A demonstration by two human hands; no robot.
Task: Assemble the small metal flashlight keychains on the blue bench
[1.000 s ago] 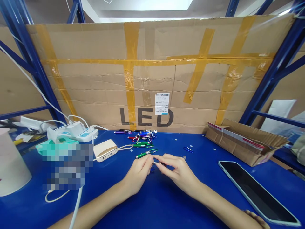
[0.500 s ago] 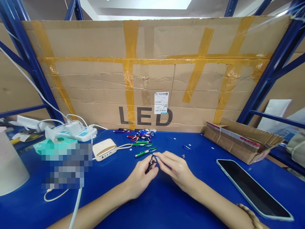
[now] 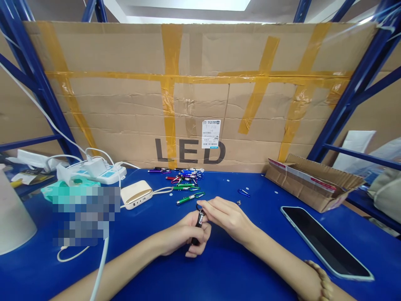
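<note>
My left hand (image 3: 188, 235) is curled round a small black keychain flashlight (image 3: 198, 222), holding it nearly upright over the blue table (image 3: 219, 267). My right hand (image 3: 226, 214) pinches the top end of that same flashlight, at its ring. Just beyond my hands lies a green keychain flashlight (image 3: 189, 198), and further back a pile of several coloured ones (image 3: 183, 177). A loose blue carabiner clip (image 3: 243, 192) and a tiny metal part (image 3: 238, 202) lie right of my hands.
A phone (image 3: 324, 242) lies face up at the right, with an open cardboard box (image 3: 310, 180) behind it. At the left sit a beige power bank (image 3: 136, 194), a white power strip (image 3: 94, 172) with cables, and a white cylinder (image 3: 12, 217). A taped cardboard sheet (image 3: 194, 92) marked LED stands behind.
The left hand has drawn back toward me and closed round the black flashlight, turning it upright. The right hand has shifted to pinch its top end.
</note>
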